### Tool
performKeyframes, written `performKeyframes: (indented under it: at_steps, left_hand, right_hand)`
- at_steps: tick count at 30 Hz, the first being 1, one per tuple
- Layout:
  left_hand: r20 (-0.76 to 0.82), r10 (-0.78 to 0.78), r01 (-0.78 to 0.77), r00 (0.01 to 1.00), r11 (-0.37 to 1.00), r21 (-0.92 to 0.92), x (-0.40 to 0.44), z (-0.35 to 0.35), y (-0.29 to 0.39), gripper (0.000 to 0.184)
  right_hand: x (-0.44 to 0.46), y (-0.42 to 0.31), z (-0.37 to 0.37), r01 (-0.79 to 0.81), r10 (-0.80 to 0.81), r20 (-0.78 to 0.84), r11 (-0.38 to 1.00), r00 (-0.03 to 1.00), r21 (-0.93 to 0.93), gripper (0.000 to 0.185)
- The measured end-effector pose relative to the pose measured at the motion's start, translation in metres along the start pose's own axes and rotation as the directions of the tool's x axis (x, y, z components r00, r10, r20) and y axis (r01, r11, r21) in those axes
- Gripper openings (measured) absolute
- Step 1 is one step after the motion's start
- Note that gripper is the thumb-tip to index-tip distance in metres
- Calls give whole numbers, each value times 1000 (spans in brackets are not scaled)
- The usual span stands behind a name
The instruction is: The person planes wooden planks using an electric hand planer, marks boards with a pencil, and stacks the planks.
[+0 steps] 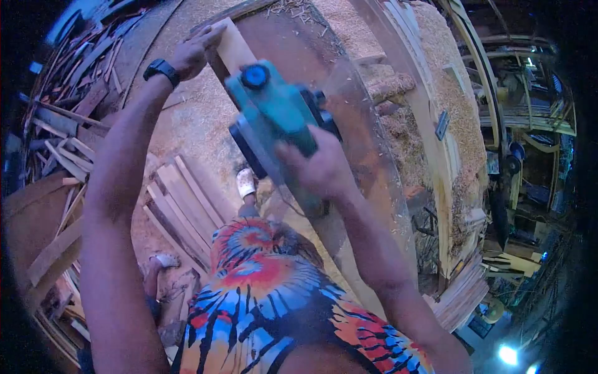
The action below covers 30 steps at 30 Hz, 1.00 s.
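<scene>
A green electric hand planer [283, 115] with a dark round front knob sits over a pale wooden board [235, 48]. My right hand [324, 165] is wrapped round the planer's rear handle; hand and tool are slightly blurred. At the board's far end, my left hand [192, 55] grips its left edge, the fingers reaching over the end. The planer hides the middle of the board. Beneath the board is a brown workbench [361, 118] with a few shavings on its surface.
Loose wooden strips [180, 202] lie on the ground left of the bench. Scrap wood [78, 81] is heaped at the far left. Long timber [436, 143] and piled shavings [464, 118] line the right side. My foot [246, 182] stands close to the bench.
</scene>
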<state>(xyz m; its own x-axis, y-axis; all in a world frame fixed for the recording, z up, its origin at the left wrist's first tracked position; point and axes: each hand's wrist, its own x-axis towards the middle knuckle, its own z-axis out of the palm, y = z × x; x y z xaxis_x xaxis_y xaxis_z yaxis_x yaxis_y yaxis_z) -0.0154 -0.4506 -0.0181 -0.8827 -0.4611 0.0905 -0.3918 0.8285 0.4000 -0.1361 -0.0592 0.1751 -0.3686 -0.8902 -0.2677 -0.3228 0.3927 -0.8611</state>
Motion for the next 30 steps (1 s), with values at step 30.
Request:
performKeyframes:
  at_steps: [30]
  left_hand:
    - [-39,-72,78,997,981,177,-11,-28,44,50]
  right_hand:
    - [-151,59,-20,-89,88,-21,996,996,-16,67]
